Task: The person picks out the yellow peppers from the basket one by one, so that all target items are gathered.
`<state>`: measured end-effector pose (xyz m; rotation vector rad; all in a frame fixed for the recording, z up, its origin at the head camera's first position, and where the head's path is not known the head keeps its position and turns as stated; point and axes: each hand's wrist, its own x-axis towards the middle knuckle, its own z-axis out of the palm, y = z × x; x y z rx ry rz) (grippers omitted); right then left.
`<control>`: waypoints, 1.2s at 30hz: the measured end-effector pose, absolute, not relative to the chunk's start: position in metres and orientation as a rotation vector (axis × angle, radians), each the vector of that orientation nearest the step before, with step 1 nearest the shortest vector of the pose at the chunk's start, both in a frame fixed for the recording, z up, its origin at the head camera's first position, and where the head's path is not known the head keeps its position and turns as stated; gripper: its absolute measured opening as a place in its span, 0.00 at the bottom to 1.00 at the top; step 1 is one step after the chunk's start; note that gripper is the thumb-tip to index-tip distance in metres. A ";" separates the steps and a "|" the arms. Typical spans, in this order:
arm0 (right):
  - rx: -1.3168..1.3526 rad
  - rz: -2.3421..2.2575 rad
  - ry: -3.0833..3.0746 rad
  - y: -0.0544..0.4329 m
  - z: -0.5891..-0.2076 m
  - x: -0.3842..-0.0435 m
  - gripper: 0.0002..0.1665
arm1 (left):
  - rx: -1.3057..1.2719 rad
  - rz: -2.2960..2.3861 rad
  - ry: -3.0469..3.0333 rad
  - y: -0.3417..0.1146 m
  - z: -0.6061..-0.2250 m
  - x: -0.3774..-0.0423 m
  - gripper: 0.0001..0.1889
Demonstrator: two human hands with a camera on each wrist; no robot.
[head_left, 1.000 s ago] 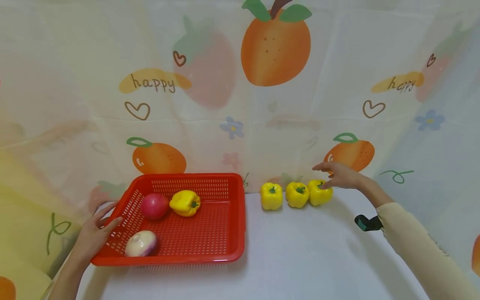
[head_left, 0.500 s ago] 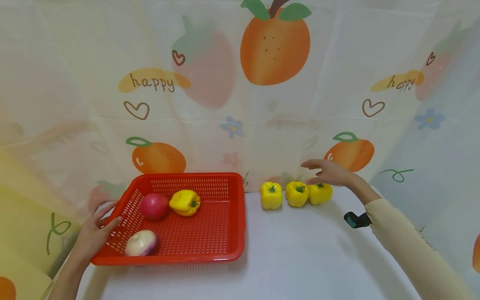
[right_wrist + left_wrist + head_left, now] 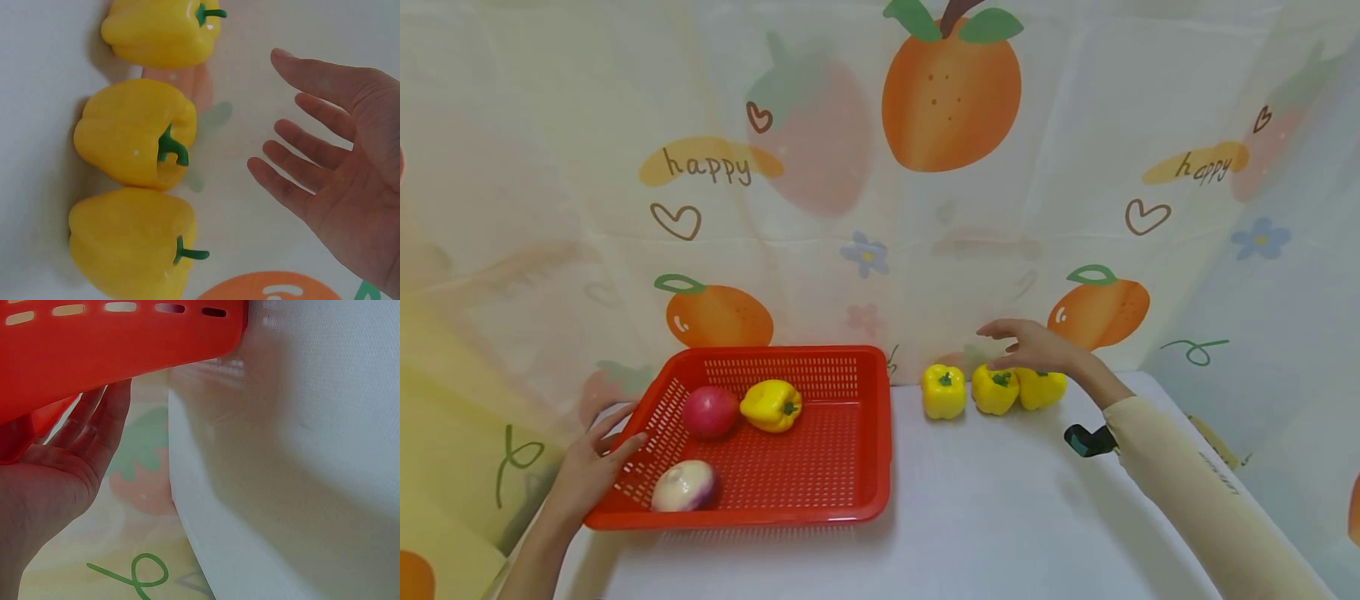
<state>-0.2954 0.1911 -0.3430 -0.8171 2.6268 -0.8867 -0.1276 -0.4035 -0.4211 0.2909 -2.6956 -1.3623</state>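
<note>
At the left side of a red plastic basket (image 3: 820, 518), my left hand (image 3: 583, 475) holds the rim, its thumb lying over the edge. In the left wrist view the fingers (image 3: 106, 431) reach up along the outside, their tips hidden by the basket. My right hand (image 3: 1033, 346) hovers above a row of yellow bell peppers, fingers spread and nothing held. Below it are the middle pepper (image 3: 995, 392) and the right pepper (image 3: 1042, 390), set close together; the left pepper (image 3: 943, 393) stands slightly apart. In the right wrist view the palm (image 3: 356, 219) faces the peppers' stems.
Inside the basket lie a round pinkish-red item (image 3: 710, 412), another yellow bell pepper (image 3: 770, 405) and a white-and-purple turnip-like vegetable (image 3: 683, 487). A white table (image 3: 1000, 517) bears everything. Behind it hangs a fruit-printed cloth (image 3: 925, 275).
My right hand has moved left, from over the right pepper to above the middle one, still without a hold. The left hand, basket and peppers stay where they were.
</note>
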 end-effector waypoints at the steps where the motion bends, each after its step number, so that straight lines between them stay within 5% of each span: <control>1: -0.817 -0.891 2.625 0.189 -0.343 -0.295 0.36 | 0.290 -1.362 -2.699 -0.404 -0.421 -0.128 0.34; 36: -0.961 -1.030 2.548 0.102 -0.342 -0.291 0.35 | 0.283 -1.345 -2.691 -0.406 -0.425 -0.129 0.34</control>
